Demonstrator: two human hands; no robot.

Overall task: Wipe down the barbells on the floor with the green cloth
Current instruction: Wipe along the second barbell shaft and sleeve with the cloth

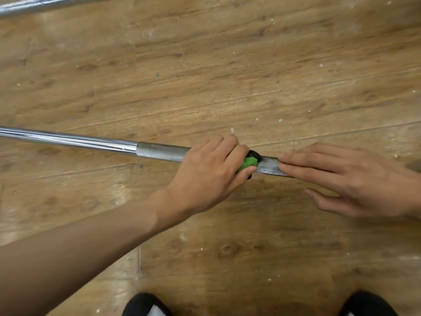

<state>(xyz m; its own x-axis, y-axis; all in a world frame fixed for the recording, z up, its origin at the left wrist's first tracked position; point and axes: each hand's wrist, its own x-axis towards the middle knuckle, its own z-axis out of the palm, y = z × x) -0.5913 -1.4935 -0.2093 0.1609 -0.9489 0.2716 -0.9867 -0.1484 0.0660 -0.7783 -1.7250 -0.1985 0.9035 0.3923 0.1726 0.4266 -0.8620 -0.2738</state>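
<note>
Head view: my left hand (205, 169) grips the green cloth (249, 162) round the near barbell (159, 151) on the floor (205, 76), right hand (346, 176) flat, pinning it just beside; ease off and it may roll

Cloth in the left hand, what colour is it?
Bright green cloth, with a dark patch; the head view shows it.

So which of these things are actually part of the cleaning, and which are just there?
In the job: green cloth, gripped by left hand; near barbell under right hand; far barbell.
Just there: wooden floor; black shoes.
</note>
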